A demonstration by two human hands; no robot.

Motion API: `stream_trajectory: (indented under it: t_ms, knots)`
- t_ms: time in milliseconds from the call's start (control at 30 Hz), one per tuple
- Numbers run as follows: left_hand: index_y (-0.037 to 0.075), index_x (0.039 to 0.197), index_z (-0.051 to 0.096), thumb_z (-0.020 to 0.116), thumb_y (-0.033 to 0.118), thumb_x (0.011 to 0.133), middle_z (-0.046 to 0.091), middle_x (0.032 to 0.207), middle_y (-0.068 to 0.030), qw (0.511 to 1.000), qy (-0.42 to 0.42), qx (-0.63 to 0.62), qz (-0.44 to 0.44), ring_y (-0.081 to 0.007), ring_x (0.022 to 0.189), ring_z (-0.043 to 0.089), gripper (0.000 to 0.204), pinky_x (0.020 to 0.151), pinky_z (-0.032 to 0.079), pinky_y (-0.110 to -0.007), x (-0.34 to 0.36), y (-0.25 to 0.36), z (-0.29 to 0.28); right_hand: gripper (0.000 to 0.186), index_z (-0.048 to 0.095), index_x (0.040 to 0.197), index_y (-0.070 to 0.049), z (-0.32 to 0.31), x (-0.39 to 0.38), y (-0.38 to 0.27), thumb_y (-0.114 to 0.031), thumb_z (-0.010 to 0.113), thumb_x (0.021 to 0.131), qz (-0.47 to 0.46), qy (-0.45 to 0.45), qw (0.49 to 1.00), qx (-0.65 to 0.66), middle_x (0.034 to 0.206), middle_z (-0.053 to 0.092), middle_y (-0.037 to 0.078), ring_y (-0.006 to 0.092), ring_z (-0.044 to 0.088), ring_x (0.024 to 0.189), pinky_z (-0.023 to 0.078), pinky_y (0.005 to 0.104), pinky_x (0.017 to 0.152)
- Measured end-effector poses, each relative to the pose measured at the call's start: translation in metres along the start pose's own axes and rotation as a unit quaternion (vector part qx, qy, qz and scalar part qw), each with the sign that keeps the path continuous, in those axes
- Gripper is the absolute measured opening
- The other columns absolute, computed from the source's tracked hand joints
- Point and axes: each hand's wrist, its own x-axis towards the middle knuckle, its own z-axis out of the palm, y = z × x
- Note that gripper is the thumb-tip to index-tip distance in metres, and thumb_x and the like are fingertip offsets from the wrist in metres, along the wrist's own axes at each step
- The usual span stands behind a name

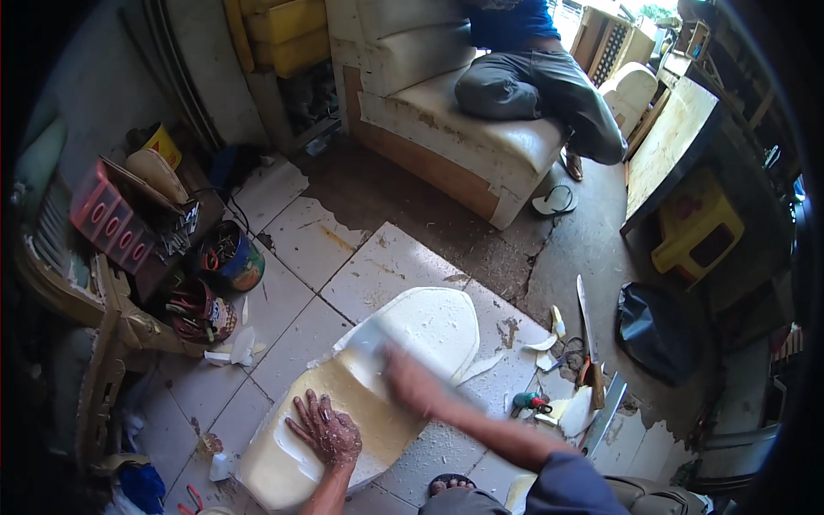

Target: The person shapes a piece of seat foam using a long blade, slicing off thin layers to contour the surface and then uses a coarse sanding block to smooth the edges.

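Note:
A long, cream and white foam seat pad (433, 330) with a dip across its middle lies on the tiled floor in front of me. My left hand (329, 432) presses on its near end, palm down and fingers spread, with foam crumbs stuck to the skin. Over the dip, my right hand (414, 383) is smeared by motion. Its fingers are closed around a flat greyish tool (369, 338), too blurred to name, at the pad's left edge. Foam crumbs and a thin offcut (481, 366) lie beside the pad.
Right of the pad lie a long knife (588, 326), a green screwdriver (530, 402), a metal straightedge (606, 415) and a dark cover (659, 335). Tool-filled tins (233, 257) and a pink drawer unit (112, 220) stand left. Another person (541, 77) sits on a worn sofa (429, 112) ahead.

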Motion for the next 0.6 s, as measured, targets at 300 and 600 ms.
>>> stream_trajectory:
  t_ms: [300,600]
  knots:
    - [0.003,0.130,0.064,0.060,0.014,0.086,0.049,0.155,-0.0185,0.999,0.006,0.020,-0.043,-0.0407,0.156,0.027,0.045,0.125,0.006,-0.069,-0.001,-0.014,0.007,0.048,0.045,0.150,0.003,0.009,-0.001,-0.037,-0.022,0.043,0.109,-0.082,-0.037,0.993,-0.079,0.161,0.039,0.026,0.0364,0.032,0.154,0.023,0.0493,0.129]
    - [0.004,0.134,0.061,0.059,0.016,0.087,0.047,0.157,-0.0179,1.000,0.010,0.021,-0.020,-0.0397,0.157,0.024,0.048,0.126,0.005,-0.068,0.004,0.003,0.007,0.040,0.055,0.136,0.007,0.018,-0.005,-0.005,-0.009,0.047,0.100,-0.024,0.115,0.992,-0.049,0.153,0.043,0.031,0.0433,0.039,0.148,0.031,0.0495,0.126]
